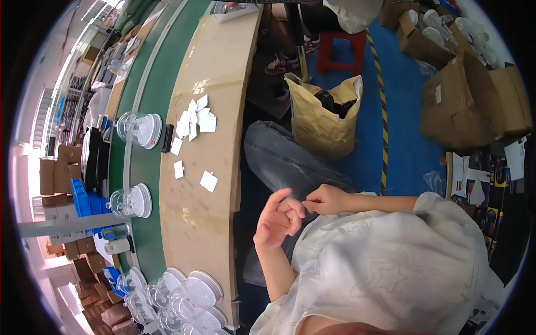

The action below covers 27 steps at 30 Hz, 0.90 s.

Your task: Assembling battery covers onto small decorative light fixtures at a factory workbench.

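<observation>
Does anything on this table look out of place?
The white pieces look untidy: most lie in a loose, overlapping heap on the brown cardboard, turned at different angles, while a few lie apart from it.

Rocking a loose whitish top (352, 245) with short sleeves (438, 209) and faint star outlines (386, 278) all over. Also wearing dark grey trousers (285, 151), looking kinda baggy.
</observation>
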Tool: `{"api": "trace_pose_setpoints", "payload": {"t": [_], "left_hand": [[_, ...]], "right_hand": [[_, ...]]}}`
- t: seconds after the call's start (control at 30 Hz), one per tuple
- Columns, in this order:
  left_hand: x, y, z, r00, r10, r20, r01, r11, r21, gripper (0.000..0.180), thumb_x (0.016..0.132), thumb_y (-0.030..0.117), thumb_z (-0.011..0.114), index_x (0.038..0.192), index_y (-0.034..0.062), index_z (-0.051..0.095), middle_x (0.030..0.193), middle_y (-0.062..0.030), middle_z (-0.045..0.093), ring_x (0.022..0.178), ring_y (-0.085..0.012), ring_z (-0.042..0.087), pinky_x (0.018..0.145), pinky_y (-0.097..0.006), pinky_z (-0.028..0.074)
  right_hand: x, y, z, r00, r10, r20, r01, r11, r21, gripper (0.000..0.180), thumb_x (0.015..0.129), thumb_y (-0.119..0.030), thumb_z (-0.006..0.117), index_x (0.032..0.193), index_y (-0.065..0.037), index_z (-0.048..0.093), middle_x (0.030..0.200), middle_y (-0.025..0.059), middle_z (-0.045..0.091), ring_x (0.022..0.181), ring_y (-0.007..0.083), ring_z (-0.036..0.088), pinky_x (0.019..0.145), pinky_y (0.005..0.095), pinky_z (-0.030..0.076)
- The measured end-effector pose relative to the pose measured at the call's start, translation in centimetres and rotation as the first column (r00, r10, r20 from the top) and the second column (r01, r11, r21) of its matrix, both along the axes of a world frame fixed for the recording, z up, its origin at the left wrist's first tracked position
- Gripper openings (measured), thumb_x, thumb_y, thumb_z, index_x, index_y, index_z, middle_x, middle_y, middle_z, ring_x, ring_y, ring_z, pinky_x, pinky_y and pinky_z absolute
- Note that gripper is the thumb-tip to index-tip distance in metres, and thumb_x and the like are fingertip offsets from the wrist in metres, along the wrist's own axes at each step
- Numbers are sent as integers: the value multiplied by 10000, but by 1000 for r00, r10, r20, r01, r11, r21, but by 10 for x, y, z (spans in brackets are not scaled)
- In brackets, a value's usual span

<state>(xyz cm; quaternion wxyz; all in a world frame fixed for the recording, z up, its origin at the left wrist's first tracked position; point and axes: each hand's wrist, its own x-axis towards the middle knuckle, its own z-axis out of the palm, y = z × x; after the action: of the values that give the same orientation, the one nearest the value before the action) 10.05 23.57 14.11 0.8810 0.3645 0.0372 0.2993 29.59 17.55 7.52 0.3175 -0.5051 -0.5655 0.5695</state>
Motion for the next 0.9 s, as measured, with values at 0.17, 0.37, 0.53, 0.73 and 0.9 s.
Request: {"api": "trace_pose_setpoints", "payload": {"t": [0.17, 0.37, 0.53, 0.73, 0.9], "left_hand": [[-28, -46, -27, 947, 62, 314, -16, 989, -145, 945, 824, 715, 507, 1502, 135, 195, 1111, -161, 552, 580, -167, 523, 518, -252, 389], [-81, -79, -42, 888, 444, -119, -459, 848, -265, 756, 921, 597, 441, 1453, 73, 320, 904, -107, 557, 609, -165, 464, 534, -260, 353], [-88, -74, -50, 856, 478, -197, -517, 792, -326, 565, 1003, 455, 366, 1350, 16, 443, 570, -2, 389, 509, -100, 345, 496, -253, 296], [-103, -72, -49, 727, 451, -518, -648, 700, -300, 415, 1017, 387, 377, 1113, 52, 602, 484, 55, 265, 433, -57, 247, 429, -215, 229], [-139, -79, -54, 11, 460, -888, -483, 780, 398, 256, 948, 211, 556, 1007, -3, 685, 558, 29, 495, 476, -30, 429, 449, -212, 319]], "right_hand": [[-1, -5, -2, 1000, -13, -13, 13, 999, 30, 356, 919, -257, 576, 644, -38, 632, 495, 84, 560, 426, 172, 539, 463, 317, 406], [10, -4, -6, 999, -21, -30, 26, 985, 172, 335, 917, -212, 579, 643, -21, 612, 481, 104, 522, 397, 176, 481, 441, 317, 361], [15, 0, -2, 998, 1, -57, 5, 994, 112, 331, 918, -204, 583, 641, -26, 610, 484, 97, 528, 407, 158, 495, 442, 312, 368], [11, 1, -5, 998, -13, -67, 16, 999, 50, 352, 958, -209, 543, 683, -6, 623, 506, 42, 567, 458, 81, 534, 445, 273, 406], [8, 7, -6, 990, -117, -74, 102, 978, -182, 336, 968, -198, 521, 720, 3, 626, 539, 31, 570, 430, 76, 492, 423, 246, 386]]}}
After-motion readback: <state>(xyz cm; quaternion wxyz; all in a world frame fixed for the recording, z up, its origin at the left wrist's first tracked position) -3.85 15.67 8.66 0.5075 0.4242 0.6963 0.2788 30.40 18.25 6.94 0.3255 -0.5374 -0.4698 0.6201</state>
